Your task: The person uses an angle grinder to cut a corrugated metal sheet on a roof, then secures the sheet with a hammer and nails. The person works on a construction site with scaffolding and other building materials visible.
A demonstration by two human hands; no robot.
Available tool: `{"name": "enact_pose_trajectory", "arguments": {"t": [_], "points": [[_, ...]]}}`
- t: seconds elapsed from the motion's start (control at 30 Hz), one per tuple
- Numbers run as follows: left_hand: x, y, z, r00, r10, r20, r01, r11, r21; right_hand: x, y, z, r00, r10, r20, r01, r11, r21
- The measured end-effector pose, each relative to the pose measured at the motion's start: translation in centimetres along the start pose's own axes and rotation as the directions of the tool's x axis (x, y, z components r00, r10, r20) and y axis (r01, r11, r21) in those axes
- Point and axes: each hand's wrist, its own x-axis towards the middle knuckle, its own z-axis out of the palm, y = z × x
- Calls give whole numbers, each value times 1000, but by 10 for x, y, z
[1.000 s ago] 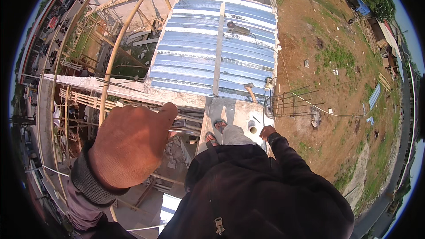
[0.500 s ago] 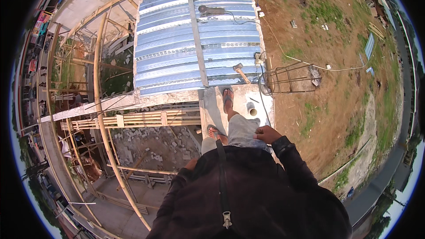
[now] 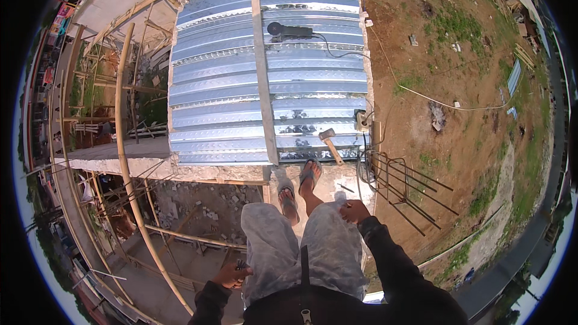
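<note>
My right hand [image 3: 354,210] is closed in a pinch on the cloth of my grey shorts [image 3: 330,247] by the right knee. Low beside my other leg, my left hand [image 3: 232,274] curls around something small and dark, too unclear to name. Both feet, in flip-flops [image 3: 286,195], stand on a concrete ledge. Ahead lies ribbed metal decking [image 3: 217,96]. On it rest a hammer [image 3: 331,145] with a wooden handle, nearest my right foot, and an angle grinder [image 3: 290,30] farther off. A long flat metal strip [image 3: 262,78] runs across the ribs.
A socket box [image 3: 361,120] with cables sits at the decking's right edge. Steel reinforcing bars [image 3: 406,183] jut out past the ledge. Bamboo scaffolding [image 3: 123,120] stands to the left, above a drop with rubble [image 3: 211,210]. Bare earth [image 3: 397,84] lies below on the right.
I have come closer to the decking, and my feet are at its near edge. My left hand has come more into view, with a dark thing in it. The right hand stays by the knee.
</note>
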Motion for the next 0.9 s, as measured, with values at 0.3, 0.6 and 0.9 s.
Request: {"name": "enact_pose_trajectory", "arguments": {"t": [0.3, 0.6, 0.9], "points": [[176, -1, -40, 750, -112, -652, 153, 988, 6, 405, 77, -2, 884, -190, -428, -87, 832, -548], [196, -56, -78, 790, 67, -609, 341, 778, 527, 459, 74, -10, 876, -49, -480, -188, 882, -433], [220, 4, -70, 744, 346, -572, 187, 714, 675, 337, 104, -29, 920, 143, -366, -208, 967, -144]]}}
